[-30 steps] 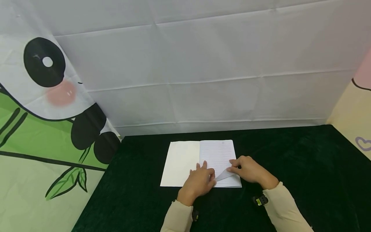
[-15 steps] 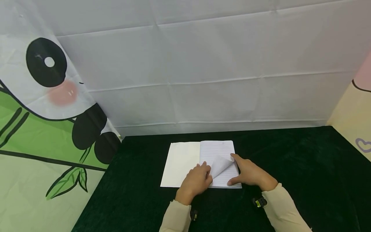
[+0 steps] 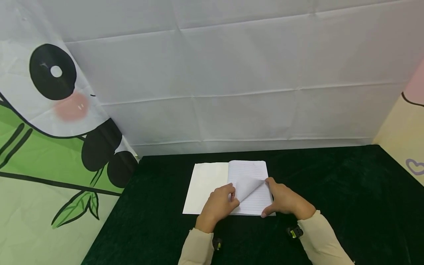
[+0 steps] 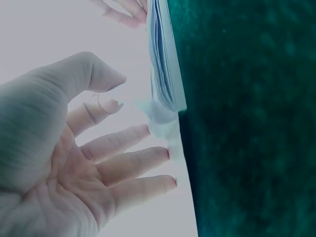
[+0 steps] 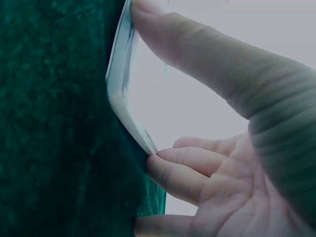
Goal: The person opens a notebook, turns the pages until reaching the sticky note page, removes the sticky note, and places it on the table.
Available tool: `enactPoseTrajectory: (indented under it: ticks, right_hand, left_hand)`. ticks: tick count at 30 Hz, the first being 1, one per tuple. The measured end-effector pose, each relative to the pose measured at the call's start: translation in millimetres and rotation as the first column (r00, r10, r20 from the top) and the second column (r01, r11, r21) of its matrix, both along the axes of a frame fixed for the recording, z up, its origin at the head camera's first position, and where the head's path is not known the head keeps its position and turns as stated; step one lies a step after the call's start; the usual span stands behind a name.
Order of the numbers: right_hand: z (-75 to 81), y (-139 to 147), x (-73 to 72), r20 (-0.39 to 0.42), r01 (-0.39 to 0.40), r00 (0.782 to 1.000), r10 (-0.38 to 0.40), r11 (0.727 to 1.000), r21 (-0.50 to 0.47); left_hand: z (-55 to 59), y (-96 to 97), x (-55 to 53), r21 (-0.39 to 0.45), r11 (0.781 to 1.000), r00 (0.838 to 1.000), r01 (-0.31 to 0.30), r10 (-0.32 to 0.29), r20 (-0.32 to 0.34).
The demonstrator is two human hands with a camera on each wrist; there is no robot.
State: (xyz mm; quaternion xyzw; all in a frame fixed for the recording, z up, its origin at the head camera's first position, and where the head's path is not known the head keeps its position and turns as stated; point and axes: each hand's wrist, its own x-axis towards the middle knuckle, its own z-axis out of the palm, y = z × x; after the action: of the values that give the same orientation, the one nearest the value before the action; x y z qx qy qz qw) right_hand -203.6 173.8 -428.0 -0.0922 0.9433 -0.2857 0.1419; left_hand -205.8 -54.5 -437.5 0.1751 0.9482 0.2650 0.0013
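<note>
An opened notebook lies on the dark green cloth, its left side blank white (image 3: 208, 176) and its right side a ruled page (image 3: 246, 167). The lower corner of a top page (image 3: 246, 186) is lifted and curls over to the left. Thumb and index finger of my left hand (image 3: 216, 202) pinch it near the notebook's middle; the left wrist view shows the other fingers extended over the paper. My right hand (image 3: 286, 198) rests at the right edge, thumb by the bottom edge and fingers along the side. In the right wrist view its thumb (image 5: 192, 54) lies across the overexposed paper.
The green cloth (image 3: 159, 184) surrounds the notebook on the table. A creased white sheet (image 3: 238, 73) hangs behind it. At the left is a printed cartoon drape (image 3: 66, 117); at the right, a beige and pink one (image 3: 404, 136).
The right hand pinched the page's corner, then let go and spread along the notebook's right edge and bottom. The left hand has moved slightly left, with the page folded further over.
</note>
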Motion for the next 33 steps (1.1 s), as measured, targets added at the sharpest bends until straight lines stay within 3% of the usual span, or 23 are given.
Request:
enactPoseTrajectory:
  ticks: [6,11,18,24,28,33]
  right_hand:
    - [-0.3,-3.5,-2.2,-0.039,-0.05,0.998,0.054,0.996,0.079]
    - [2.4,-5.0,-2.9,-0.021,-0.077,0.997,0.08,0.99,0.115]
    - [1.8,-5.2,-4.4,-0.002,-0.099,0.995,0.1,0.988,0.12]
    - [0.0,-4.8,-4.8,-0.01,-0.106,0.994,0.108,0.986,0.129]
    - [0.1,-5.6,-4.6,-0.008,-0.104,0.994,0.105,0.986,0.133]
    - [0.7,-5.8,-3.1,-0.01,-0.095,0.995,0.097,0.988,0.125]
  left_hand:
    - [1.2,-0.4,-3.3,0.022,0.999,0.999,-0.037,0.037,0.01]
    - [1.7,1.8,-4.6,0.027,0.997,0.997,-0.071,0.072,-0.017]
    - [-0.1,-1.0,-5.7,0.077,0.982,0.985,-0.172,0.172,0.008]
    - [-1.4,-12.1,-10.3,0.11,0.952,0.957,-0.285,0.289,-0.016]
    - [0.8,-19.9,-12.6,0.092,0.932,0.937,-0.35,0.35,0.017]
    - [3.3,-30.2,-13.0,0.046,0.887,0.887,-0.46,0.455,0.083]
